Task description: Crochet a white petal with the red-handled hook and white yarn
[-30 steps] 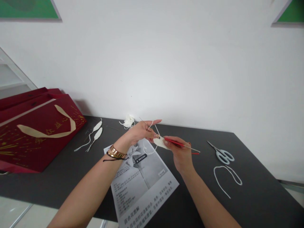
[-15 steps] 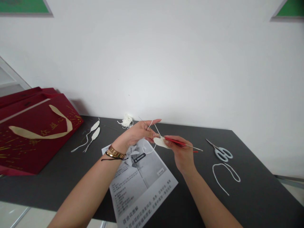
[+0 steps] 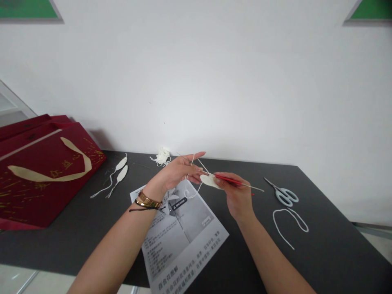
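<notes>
My right hand (image 3: 237, 196) is closed around a crochet hook (image 3: 228, 178) with a red handle, and its thumb and fingers also pinch a white crocheted petal (image 3: 210, 181). My left hand (image 3: 183, 169) is beside the petal's left end, index finger stretched out with white yarn (image 3: 202, 165) running over it toward the hook. The other fingers of that hand are bent around the yarn. A loose loop of yarn hangs below it. Whether the left fingertips touch the petal is hard to tell, and the hook's working tip is hidden.
A printed sheet (image 3: 196, 245) lies under my hands on the black table (image 3: 241, 261). Two white petals (image 3: 121, 174) with yarn tails and a yarn heap (image 3: 161, 156) are at left and back. Scissors (image 3: 284, 196) and a yarn piece (image 3: 275, 228) lie right; red bags (image 3: 45, 163) stand left.
My right hand, with the hook and petal, has shifted slightly right, away from my left hand. The yarn between them stretches a bit longer. The whole view has moved a little.
</notes>
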The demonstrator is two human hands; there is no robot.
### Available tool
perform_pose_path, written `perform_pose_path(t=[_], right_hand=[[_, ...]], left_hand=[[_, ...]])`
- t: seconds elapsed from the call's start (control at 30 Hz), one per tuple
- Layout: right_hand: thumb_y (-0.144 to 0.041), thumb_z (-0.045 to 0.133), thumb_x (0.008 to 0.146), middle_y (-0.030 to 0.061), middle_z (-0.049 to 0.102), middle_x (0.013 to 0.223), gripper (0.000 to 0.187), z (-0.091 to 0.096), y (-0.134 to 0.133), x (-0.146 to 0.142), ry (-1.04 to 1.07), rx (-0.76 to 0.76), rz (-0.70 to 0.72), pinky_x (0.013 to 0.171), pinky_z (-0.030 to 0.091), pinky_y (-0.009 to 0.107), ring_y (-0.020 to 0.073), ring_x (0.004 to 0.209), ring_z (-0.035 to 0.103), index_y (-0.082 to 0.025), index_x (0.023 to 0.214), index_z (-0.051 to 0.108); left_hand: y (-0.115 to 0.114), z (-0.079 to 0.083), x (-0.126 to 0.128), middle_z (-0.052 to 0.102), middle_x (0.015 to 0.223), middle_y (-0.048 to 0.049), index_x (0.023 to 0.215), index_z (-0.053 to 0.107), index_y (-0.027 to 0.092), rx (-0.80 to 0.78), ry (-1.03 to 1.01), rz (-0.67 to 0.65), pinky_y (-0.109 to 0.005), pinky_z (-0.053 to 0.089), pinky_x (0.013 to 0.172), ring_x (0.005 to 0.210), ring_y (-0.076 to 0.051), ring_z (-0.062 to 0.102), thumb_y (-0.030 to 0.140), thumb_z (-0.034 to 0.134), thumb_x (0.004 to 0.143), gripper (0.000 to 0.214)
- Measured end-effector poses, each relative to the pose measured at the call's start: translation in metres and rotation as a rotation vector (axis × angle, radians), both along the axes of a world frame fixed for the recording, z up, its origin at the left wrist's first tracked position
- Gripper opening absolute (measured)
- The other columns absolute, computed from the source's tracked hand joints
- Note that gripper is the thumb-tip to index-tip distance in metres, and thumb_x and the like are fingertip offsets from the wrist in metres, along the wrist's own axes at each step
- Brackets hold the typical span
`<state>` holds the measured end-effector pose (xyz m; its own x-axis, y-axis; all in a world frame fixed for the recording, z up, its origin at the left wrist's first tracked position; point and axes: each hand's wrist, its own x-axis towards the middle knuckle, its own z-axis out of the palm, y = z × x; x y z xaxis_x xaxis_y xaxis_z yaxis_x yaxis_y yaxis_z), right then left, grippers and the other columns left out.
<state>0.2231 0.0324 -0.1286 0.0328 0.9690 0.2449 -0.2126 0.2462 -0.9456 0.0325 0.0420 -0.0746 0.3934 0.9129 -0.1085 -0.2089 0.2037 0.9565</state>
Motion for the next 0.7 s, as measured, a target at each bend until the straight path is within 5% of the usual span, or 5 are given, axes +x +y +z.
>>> perform_pose_path(t=[0.23,0.7], right_hand=[[-0.02,0.077,0.064,0.0019,0.074,0.079,0.012,0.004,-0.001,0.004,-0.029,0.012,-0.033,0.073,0.052,0.035,0.0204,0.075,0.067,-0.024,0.075,0.075],[-0.023,0.073,0.069,0.0028,0.074,0.084,0.011,0.003,-0.004,0.002,-0.073,0.055,-0.015,0.076,0.052,0.037,0.0211,0.079,0.066,-0.025,0.08,0.075]], left_hand=[[0.0,-0.002,0.004,0.072,0.086,-0.0061,0.135,0.042,0.023,-0.019,-0.013,0.025,-0.026,0.052,0.063,0.065,-0.012,0.065,0.018,0.065,0.078,0.061],[-0.004,-0.008,0.018,0.07,0.078,-0.0024,0.144,0.02,0.026,0.074,-0.035,0.026,-0.025,0.043,0.067,0.069,-0.012,0.061,0.011,0.073,0.066,0.096]])
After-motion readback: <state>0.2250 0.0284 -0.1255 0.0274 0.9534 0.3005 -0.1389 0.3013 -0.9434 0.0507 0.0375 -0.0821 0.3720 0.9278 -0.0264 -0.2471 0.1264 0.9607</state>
